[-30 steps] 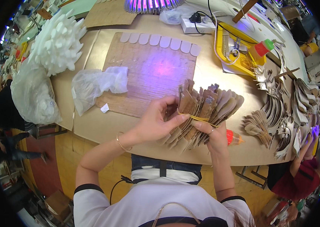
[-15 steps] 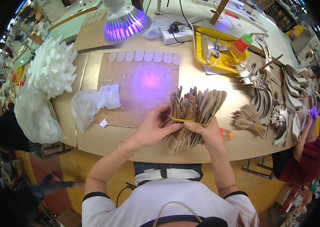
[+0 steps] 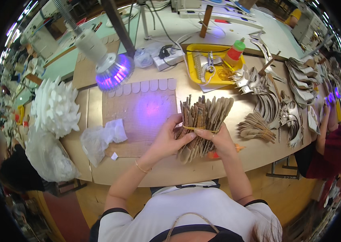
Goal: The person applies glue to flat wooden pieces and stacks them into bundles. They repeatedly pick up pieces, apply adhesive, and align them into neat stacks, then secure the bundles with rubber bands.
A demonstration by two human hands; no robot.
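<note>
A thick bundle of thin tan, round-ended flat pieces point(image 3: 219, 109) stands nearly upright between my hands, just above the table's near edge. A yellow rubber band point(image 3: 190, 128) runs round its middle. My left hand point(image 3: 169, 139) closes on the bundle's left side, thumb across the front and fingers partly hidden behind. On the right side my right hand point(image 3: 221, 139) grips it, its thumb pressed near the band and meeting the left thumb. Beneath my right wrist lies a bottle with an orange nozzle point(image 3: 240, 148), mostly covered.
A lit lamp point(image 3: 114, 72) hangs over a cardboard sheet point(image 3: 138, 139) bearing a row of pale pieces point(image 3: 153, 85). Plastic wrap point(image 3: 94, 143) and white foam-like pieces point(image 3: 55, 109) sit left. Right are a yellow tray point(image 3: 190, 72), a banded tan bundle point(image 3: 257, 127) and stacked curved pieces point(image 3: 268, 105).
The view has shifted, so the lamp and tray appear farther left. Both hands keep their hold on the banded bundle, and its pieces look slightly less fanned out.
</note>
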